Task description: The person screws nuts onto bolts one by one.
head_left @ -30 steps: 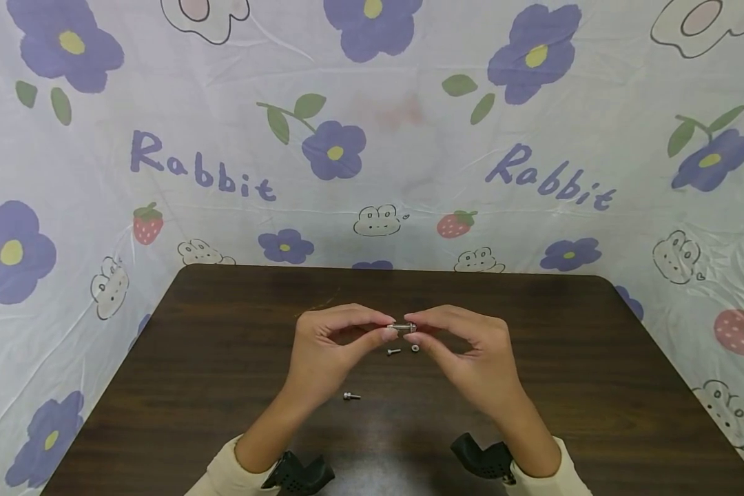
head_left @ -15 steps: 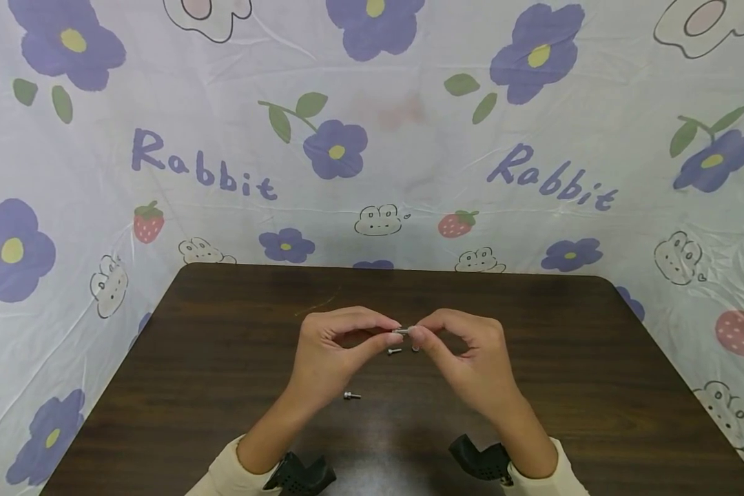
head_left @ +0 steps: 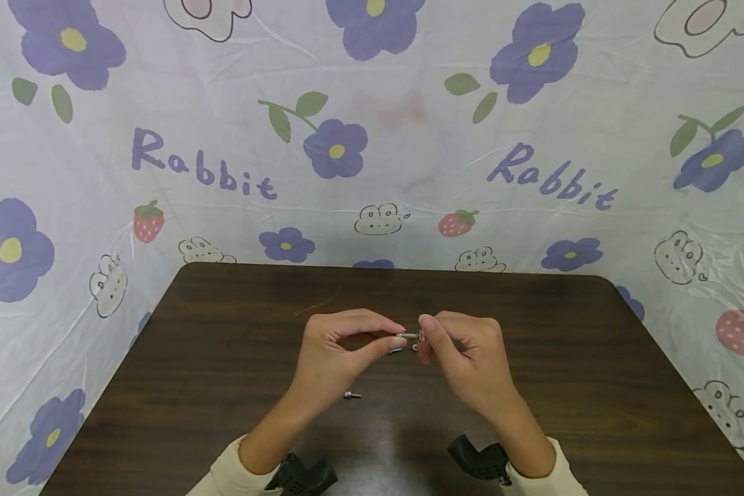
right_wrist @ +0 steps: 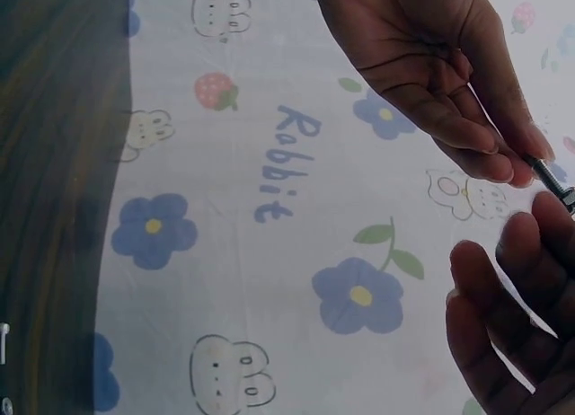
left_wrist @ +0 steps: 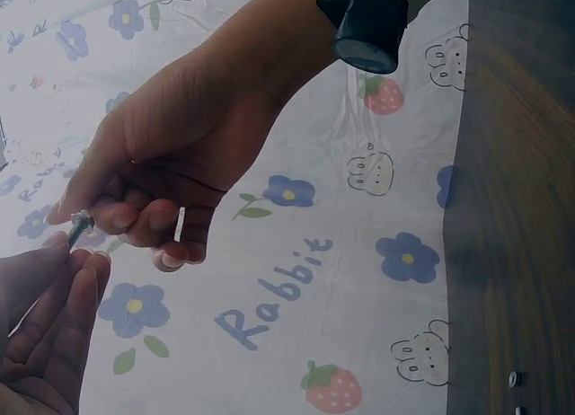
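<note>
Both hands are raised over the tabletop and meet at a small metal bolt (head_left: pixel 410 335), which lies nearly level between their fingertips in the head view. The left hand (head_left: pixel 330 343) pinches the bare end of the bolt's shaft between thumb and forefinger. The right hand (head_left: pixel 472 348) pinches the broad end, with its thumb uppermost and the forefinger below; whether that broad part is the head, a nut or both is too small to tell. In the left wrist view, the other fingers of the right hand are bent in toward the palm. Below the bolt in the head view, a short screw (head_left: pixel 395 350) shows partly behind the left thumb, and a small nut (head_left: pixel 415 348) shows beside the right hand's fingertips; both lie on the tabletop (head_left: pixel 223 386). A second screw (head_left: pixel 352 395) lies nearer the person, just to the right of the left wrist, its head pointing left. A black device (head_left: pixel 304 474) is strapped at the left wrist and a matching device (head_left: pixel 479 458) at the right, each next to the cuff of a cream sleeve (head_left: pixel 231 475). The tabletop is dark brown wood grain with rounded far corners. Behind it hangs a pale cloth (head_left: pixel 409 165) printed with purple flowers, strawberries, rabbit faces and the word "Rabbit".
</note>
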The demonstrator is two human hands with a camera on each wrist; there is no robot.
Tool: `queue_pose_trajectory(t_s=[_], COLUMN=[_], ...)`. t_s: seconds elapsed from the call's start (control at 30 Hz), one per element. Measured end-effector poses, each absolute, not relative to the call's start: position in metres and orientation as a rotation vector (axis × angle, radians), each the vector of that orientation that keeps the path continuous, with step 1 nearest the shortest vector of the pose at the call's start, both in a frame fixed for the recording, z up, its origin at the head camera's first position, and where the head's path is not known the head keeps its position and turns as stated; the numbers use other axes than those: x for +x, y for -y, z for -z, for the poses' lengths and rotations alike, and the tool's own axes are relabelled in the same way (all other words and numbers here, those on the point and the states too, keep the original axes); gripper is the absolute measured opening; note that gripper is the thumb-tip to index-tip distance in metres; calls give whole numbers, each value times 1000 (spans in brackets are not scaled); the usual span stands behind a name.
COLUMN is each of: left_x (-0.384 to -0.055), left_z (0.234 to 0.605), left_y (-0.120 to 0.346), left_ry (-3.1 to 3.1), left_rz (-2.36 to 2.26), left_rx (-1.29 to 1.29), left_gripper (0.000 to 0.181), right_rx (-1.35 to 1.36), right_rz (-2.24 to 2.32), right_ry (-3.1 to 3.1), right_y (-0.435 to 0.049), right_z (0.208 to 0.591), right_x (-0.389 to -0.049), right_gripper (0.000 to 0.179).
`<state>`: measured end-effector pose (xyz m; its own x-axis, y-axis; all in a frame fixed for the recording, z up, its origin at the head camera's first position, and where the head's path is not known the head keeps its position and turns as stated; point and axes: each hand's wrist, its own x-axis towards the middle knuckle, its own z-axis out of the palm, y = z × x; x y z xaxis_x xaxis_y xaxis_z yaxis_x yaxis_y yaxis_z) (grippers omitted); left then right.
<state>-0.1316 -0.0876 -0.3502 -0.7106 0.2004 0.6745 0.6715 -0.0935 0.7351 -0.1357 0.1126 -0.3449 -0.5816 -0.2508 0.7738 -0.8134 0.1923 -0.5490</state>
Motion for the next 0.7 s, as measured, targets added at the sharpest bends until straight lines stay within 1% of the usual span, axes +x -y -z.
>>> queue_pose_trajectory(t_s=[0.1, 0.17, 0.23, 0.27, 0.37, 0.43, 0.5, 0.57, 0.7], left_x=[-132, -132, -133, -133, -134, -134, -135, -135, -135], left_z=[350, 350, 349, 349, 349, 349, 350, 350, 351], left_y=[88, 88, 89, 89, 90, 91, 91, 92, 92], left_ry=[1834, 1834, 1832, 1830, 1827, 1827, 1833, 1840, 1847], left_rz=[1856, 1847, 1836, 1833, 1826, 1822, 1818, 1816, 1821], left_rx=[-944, -929, -915, -909, -901, -901, -895, -892, -890], left_gripper=[14, 14, 14, 13, 13, 12, 12, 12, 12], right_rx=[933, 897, 893, 905, 980, 1041, 1087, 1120, 1141], right_rz=[-1400, -1408, -1408, -1409, -1390, -1367, -1346, -1337, -1335], right_ry=[1967, 1969, 1958, 1950, 1928, 1915, 1904, 1891, 1866], right_y=[-114, -116, -118, -119, -121, -122, -121, -120, -118], right_z=[344, 342, 340, 340, 338, 338, 338, 338, 338], right_x=[-135, -135, -135, -135, -137, -138, -139, -139, -139], right_gripper=[38, 28, 13, 9, 31, 40, 40, 37, 36])
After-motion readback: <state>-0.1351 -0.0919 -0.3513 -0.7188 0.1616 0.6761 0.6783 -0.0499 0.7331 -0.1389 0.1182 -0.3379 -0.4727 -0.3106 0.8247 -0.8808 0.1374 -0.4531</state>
